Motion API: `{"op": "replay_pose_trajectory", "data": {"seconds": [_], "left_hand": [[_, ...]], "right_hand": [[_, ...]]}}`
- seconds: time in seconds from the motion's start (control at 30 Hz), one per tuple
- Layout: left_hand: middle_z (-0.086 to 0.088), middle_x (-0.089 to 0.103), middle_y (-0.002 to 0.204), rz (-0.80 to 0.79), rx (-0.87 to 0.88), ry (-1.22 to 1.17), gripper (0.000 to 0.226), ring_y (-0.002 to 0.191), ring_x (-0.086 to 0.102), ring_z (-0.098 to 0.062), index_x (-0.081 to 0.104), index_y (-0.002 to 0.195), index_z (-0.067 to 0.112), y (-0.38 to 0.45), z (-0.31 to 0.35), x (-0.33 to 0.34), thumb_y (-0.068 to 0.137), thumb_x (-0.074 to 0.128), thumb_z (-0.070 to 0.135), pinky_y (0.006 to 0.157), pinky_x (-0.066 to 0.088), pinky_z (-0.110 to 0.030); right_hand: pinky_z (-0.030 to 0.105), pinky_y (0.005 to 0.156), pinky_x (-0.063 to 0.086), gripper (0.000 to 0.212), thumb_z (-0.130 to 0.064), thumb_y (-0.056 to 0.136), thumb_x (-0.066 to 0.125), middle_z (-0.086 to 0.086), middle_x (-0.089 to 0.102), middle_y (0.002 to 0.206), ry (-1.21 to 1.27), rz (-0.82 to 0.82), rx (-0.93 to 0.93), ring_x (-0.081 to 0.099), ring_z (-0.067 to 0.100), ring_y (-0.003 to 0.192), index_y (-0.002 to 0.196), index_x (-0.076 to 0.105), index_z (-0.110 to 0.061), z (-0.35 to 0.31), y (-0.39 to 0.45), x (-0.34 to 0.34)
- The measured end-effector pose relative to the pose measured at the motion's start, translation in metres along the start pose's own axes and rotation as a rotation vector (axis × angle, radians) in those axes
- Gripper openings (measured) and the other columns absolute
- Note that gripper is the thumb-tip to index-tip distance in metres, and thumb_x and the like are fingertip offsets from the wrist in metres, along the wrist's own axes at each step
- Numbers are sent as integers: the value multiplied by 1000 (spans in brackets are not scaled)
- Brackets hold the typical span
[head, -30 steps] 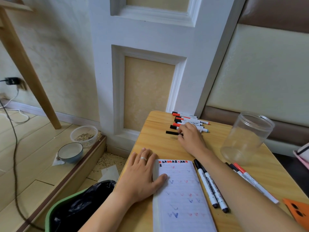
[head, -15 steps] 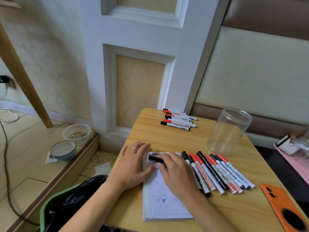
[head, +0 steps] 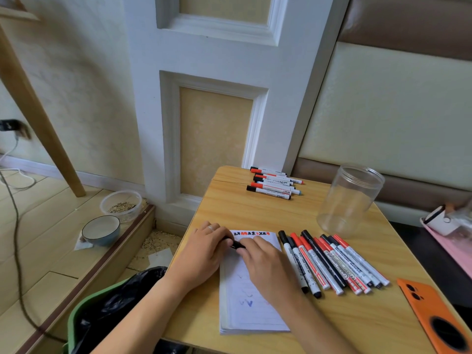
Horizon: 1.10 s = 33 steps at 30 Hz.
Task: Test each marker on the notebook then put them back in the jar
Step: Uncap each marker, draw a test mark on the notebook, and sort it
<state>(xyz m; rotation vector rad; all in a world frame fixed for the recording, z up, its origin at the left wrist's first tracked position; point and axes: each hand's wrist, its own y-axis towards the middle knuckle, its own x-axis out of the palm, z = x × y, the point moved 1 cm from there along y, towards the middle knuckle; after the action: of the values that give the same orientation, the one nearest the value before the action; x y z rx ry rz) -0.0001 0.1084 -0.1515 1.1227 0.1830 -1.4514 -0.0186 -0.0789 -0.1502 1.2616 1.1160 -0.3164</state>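
Both hands, left (head: 204, 247) and right (head: 264, 261), gripping black marker (head: 237, 244) over notebook (head: 251, 306); cap yank risks ink smear, jolting markers (head: 329, 261) beside notebook.

Notebook (head: 251, 302): white lined pages, red/black printed figures along top edge, faint blue and red scribbles. Markers (head: 332, 261) beside it: white barrels, black and red caps. Far marker group (head: 273, 183): same white, red/black caps. Held marker (head: 237, 245): black. Jar (head: 350, 200): clear. Table (head: 255, 213): light wood grain. Phone (head: 436, 318): orange case. Bin (head: 76, 318): green, black liner.
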Motion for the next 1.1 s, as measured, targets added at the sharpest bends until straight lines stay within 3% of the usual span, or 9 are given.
{"op": "replay_pose_trajectory", "data": {"seconds": [0.2,0.37,0.47,0.67,0.8,0.97,1.1], "left_hand": [[16,55,93,-16,10,-14,26,87,43,-9,59,98,28,0,1,-1,102,34,36,77,44,-40],[17,55,90,15,7,-46,17,88,45,-7,60,96,27,1,-1,-5,98,44,31,77,42,-35],[16,58,90,83,-86,-113,11,92,49,-7,63,95,26,6,-6,-13,98,53,25,79,41,-27],[5,63,92,133,-276,-73,8,91,55,-11,71,100,24,31,-16,-9,95,66,19,70,39,-19],[8,59,96,71,-359,1,10,99,55,-15,73,100,33,51,-14,8,93,68,29,83,48,-37],[7,60,114,-7,-374,114,18,115,47,-17,75,110,38,66,-12,15,96,64,38,89,38,-36],[6,63,126,-55,-328,103,29,120,46,-17,70,125,34,59,-16,12,99,58,36,96,40,-37]], "right_hand": [[27,42,36,30,-51,104,35,-8,54,70,-42,-53,24,55,16,54,108,61,-37,0,1,-10],[32,56,42,40,-59,102,28,-8,66,86,66,-136,100,63,18,72,110,56,-32,-1,2,-13],[30,58,36,32,-52,106,36,-7,65,89,52,-147,127,63,19,73,106,54,-25,-2,2,-15],[31,58,37,32,-50,106,30,-6,61,89,7,-215,124,61,20,72,101,48,-24,-7,1,-18],[30,59,35,27,-47,108,36,-5,60,89,15,-215,128,49,17,67,102,48,-23,-8,2,-20],[29,55,33,31,-49,105,32,-6,58,84,-15,-200,116,43,15,62,102,49,-23,-9,3,-20],[26,52,27,28,-46,108,36,-5,60,89,4,-221,130,45,15,67,106,50,-22,-10,4,-23]]}}
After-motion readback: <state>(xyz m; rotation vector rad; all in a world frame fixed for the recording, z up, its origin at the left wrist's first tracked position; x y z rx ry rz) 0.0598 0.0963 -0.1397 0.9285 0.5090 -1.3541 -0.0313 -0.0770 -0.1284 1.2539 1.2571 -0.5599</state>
